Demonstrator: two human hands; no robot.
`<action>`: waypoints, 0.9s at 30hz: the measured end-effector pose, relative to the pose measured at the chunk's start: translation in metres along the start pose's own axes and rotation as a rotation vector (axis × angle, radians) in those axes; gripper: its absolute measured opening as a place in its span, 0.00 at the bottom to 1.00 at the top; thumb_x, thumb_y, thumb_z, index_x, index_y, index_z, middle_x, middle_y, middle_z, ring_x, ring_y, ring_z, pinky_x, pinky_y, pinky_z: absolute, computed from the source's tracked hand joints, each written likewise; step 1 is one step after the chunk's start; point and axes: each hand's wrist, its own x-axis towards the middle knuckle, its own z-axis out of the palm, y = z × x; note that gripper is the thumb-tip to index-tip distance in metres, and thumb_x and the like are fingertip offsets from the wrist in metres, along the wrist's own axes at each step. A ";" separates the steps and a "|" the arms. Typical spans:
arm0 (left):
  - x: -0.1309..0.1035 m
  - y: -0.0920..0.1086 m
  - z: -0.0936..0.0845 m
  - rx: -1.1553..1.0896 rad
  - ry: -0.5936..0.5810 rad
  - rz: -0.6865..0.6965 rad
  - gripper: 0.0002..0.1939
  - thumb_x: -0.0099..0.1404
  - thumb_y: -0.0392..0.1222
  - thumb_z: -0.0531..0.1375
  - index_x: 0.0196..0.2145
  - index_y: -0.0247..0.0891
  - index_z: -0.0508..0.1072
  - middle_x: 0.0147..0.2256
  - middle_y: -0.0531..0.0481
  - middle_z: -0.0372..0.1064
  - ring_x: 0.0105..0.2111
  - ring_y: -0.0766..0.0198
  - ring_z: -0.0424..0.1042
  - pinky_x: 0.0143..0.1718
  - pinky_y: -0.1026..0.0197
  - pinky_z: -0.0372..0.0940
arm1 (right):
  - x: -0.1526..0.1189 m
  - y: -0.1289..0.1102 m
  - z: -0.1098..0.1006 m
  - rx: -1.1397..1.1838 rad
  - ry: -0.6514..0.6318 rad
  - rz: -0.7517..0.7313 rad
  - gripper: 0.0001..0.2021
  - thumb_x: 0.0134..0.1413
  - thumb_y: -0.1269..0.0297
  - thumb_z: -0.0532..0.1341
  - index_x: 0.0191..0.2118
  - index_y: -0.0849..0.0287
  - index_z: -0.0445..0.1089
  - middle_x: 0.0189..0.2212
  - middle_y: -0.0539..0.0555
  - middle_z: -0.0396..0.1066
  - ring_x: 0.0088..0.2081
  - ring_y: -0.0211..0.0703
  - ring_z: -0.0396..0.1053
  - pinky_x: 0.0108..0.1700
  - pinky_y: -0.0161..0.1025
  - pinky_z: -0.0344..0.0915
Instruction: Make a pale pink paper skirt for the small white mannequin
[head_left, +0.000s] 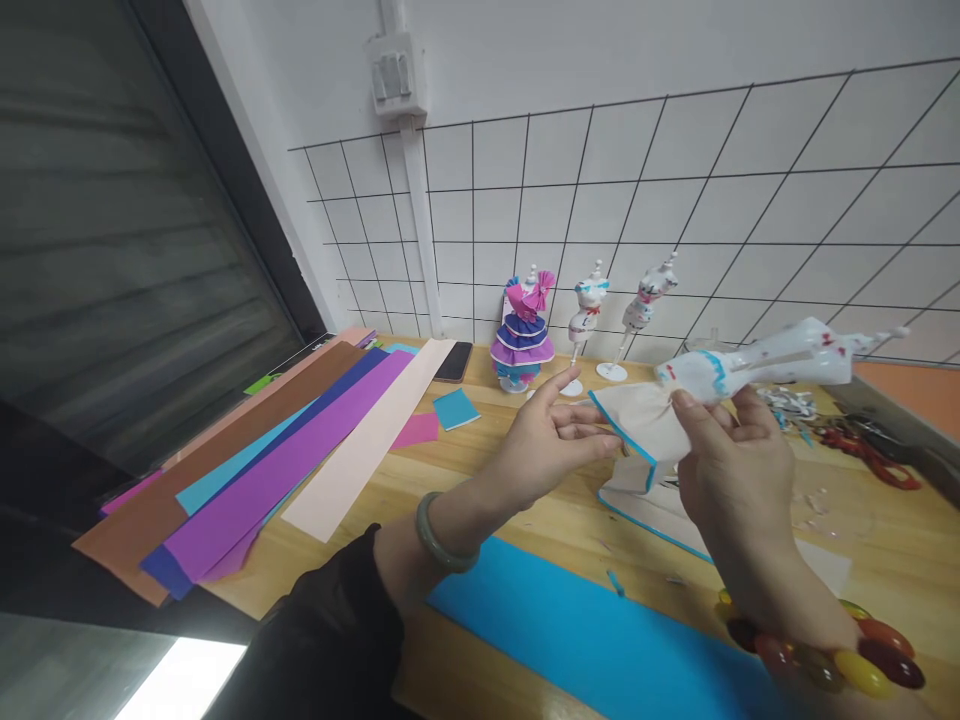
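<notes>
My right hand [731,465] is closed around a small white dress-form mannequin [780,360], tipped on its side with its stand end to the right. The thumb presses on the gathered part of a cream paper piece with blue edging [641,415], which flares out to the left. My left hand [551,440] is beside that blue edge, its fingers apart; whether the fingertips touch the piece is hard to tell. A second cream strip with blue edging [660,510] spreads on the table beneath my hands.
Coloured paper strips [300,460] lie at left, a phone [453,362] beyond them. Behind my hands stand a mannequin in a ruffled dress [523,335] and two barer ones. A blue sheet [585,630] lies in front. Red-handled scissors [870,455] are at right.
</notes>
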 end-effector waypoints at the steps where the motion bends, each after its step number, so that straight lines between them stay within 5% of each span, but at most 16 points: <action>1: 0.000 0.002 0.000 0.044 0.002 0.007 0.49 0.54 0.33 0.70 0.67 0.42 0.51 0.44 0.43 0.72 0.42 0.59 0.75 0.49 0.51 0.68 | 0.001 -0.001 0.000 -0.001 0.008 0.010 0.24 0.34 0.64 0.76 0.39 0.53 0.68 0.30 0.46 0.72 0.32 0.38 0.70 0.33 0.34 0.68; 10: -0.002 0.010 -0.011 0.517 0.200 0.365 0.26 0.63 0.42 0.63 0.58 0.45 0.66 0.49 0.44 0.66 0.48 0.59 0.68 0.47 0.56 0.68 | 0.001 0.002 -0.004 -0.055 -0.134 0.078 0.25 0.34 0.65 0.77 0.39 0.52 0.66 0.23 0.41 0.65 0.26 0.36 0.67 0.27 0.33 0.65; 18: 0.007 0.003 -0.014 0.362 0.036 0.166 0.24 0.60 0.47 0.66 0.52 0.40 0.70 0.48 0.41 0.69 0.48 0.54 0.70 0.51 0.49 0.65 | -0.009 0.005 -0.004 -0.237 -0.425 0.155 0.35 0.41 0.56 0.75 0.56 0.49 0.64 0.38 0.53 0.78 0.43 0.51 0.74 0.38 0.44 0.73; 27: 0.012 -0.002 -0.014 0.189 0.065 0.129 0.21 0.59 0.41 0.67 0.49 0.39 0.69 0.38 0.47 0.72 0.38 0.62 0.73 0.41 0.58 0.67 | -0.012 0.004 -0.004 -0.276 -0.495 0.192 0.41 0.40 0.55 0.75 0.61 0.51 0.61 0.45 0.58 0.77 0.50 0.56 0.72 0.42 0.46 0.74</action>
